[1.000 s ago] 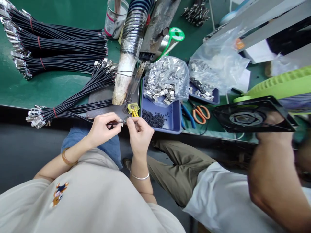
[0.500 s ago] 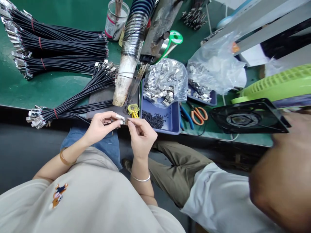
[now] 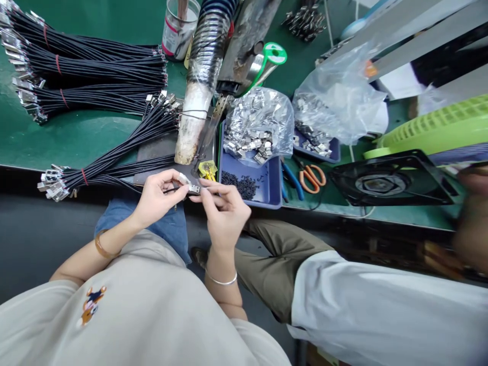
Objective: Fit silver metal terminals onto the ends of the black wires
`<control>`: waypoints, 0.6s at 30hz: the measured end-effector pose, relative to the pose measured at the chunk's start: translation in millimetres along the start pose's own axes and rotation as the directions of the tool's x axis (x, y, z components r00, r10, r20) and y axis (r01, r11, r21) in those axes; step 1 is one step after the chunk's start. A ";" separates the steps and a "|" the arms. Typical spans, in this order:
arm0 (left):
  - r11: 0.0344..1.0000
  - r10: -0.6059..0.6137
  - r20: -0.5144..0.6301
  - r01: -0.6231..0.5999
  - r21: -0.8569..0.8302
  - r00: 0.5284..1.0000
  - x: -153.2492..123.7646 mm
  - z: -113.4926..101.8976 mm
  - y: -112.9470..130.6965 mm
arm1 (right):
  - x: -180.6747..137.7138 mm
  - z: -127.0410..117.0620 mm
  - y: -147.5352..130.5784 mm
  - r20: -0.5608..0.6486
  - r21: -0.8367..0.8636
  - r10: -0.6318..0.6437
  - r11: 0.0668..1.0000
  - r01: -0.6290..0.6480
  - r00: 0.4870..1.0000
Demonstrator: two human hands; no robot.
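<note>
At the front edge of the green bench my left hand (image 3: 158, 195) pinches the end of a thin black wire (image 3: 171, 190). A small silver metal clip (image 3: 193, 189) sits at that wire's tip, between the fingertips of both hands. My right hand (image 3: 224, 213) is closed on the clip from the right, fingers curled. Just beyond the hands lie yellow-handled pliers (image 3: 208, 170) and a blue tray (image 3: 267, 195) holding small black parts.
Bundles of black wires with metal ends (image 3: 87, 66) cover the left of the bench. A clear bag of metal clips (image 3: 259, 122) rests in the tray. Orange scissors (image 3: 311, 178) and a black fan frame (image 3: 392, 180) lie at right. A co-worker's white sleeve (image 3: 381, 310) sits close on my right.
My hands have risen slightly with the wire end and the clip between them. The co-worker's arm has swung away to the right, leaving the sleeve in view.
</note>
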State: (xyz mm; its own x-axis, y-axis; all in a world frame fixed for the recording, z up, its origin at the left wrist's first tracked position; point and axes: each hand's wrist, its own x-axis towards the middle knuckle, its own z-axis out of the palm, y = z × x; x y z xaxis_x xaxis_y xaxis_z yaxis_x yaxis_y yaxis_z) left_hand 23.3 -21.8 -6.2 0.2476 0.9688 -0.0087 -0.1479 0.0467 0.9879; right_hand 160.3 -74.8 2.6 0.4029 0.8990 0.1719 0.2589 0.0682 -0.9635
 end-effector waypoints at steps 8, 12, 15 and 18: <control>0.993 0.042 -0.120 -0.028 0.114 0.992 -0.5 10.6 1.0 | 2.9 10.7 7.8 0.023 0.012 -0.070 0.998 0.070 0.997; 0.981 0.090 -0.146 -0.062 0.183 0.985 0.8 13.8 2.0 | 5.4 9.6 6.1 0.023 0.022 -0.070 0.997 0.070 0.997; 0.970 0.119 -0.156 -0.082 0.228 0.981 1.7 14.1 1.3 | 8.8 9.5 5.8 0.034 0.031 -0.041 0.999 0.040 0.999; 0.964 0.132 -0.173 -0.086 0.253 0.976 2.9 14.4 -0.7 | 11.7 9.9 5.6 0.039 0.033 -0.034 0.999 0.033 0.999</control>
State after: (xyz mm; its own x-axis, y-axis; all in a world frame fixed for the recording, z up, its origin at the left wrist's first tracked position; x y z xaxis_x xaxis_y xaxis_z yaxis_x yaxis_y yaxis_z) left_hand 37.8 -22.5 -4.7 0.0565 0.9939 0.0952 0.0783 -0.0994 0.9920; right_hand 157.8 -59.6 -2.8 0.3594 0.9123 0.1963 0.2426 0.1118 -0.9637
